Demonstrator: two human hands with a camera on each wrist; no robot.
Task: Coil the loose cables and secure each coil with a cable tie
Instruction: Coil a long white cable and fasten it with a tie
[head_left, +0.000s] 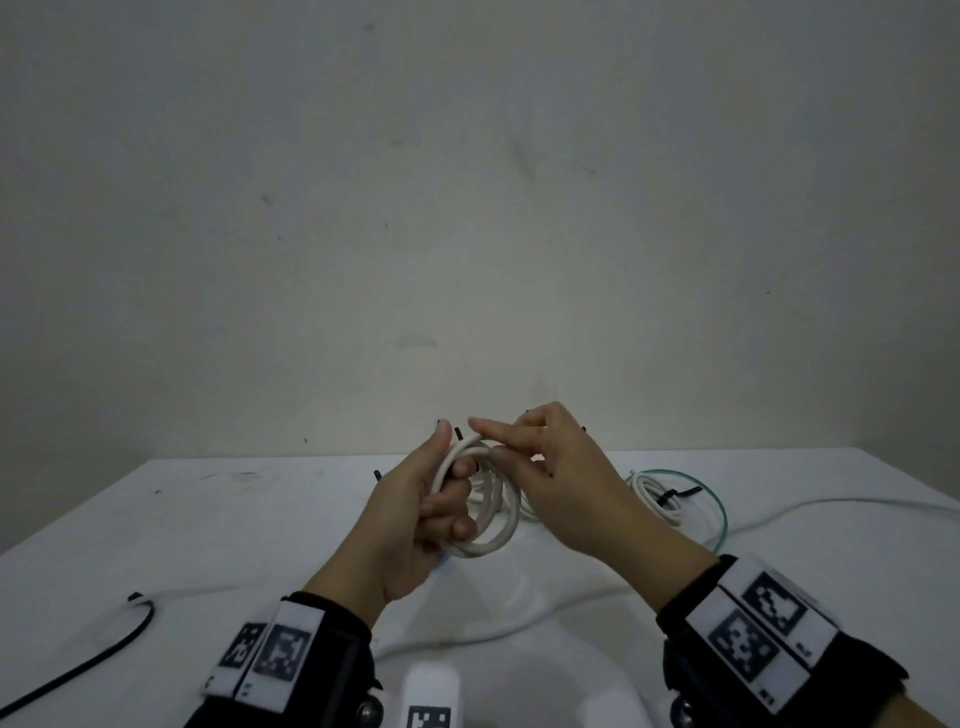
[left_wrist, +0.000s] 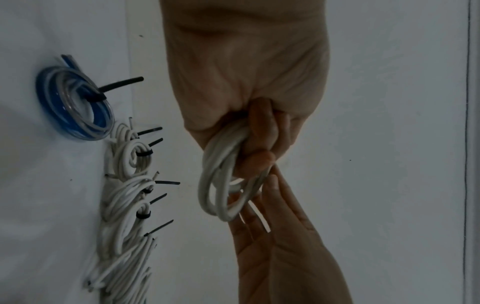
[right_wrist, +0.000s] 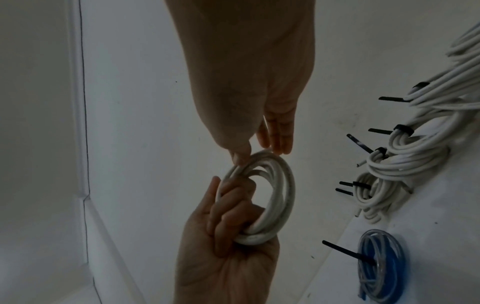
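My left hand (head_left: 447, 501) is held above the white table (head_left: 260, 519) and grips a white cable coil (head_left: 493, 512) of several loops, fingers curled through its middle. My right hand (head_left: 493, 444) meets the coil's top from the right and pinches the upper strand between thumb and outstretched index finger. The right wrist view shows the thumb tip (right_wrist: 240, 159) on the coil (right_wrist: 283, 185) with the other fingers straight behind it. No tie shows on this coil. A loose black cable tie (head_left: 104, 647) lies on the table at the near left.
Several white coils (left_wrist: 130, 185) bound with black ties lie in a row along the table's far side, beside a blue and clear coil (left_wrist: 75, 107). A green-clear coil (head_left: 691, 499) sits at right. A loose white cable (head_left: 831, 505) runs across the table.
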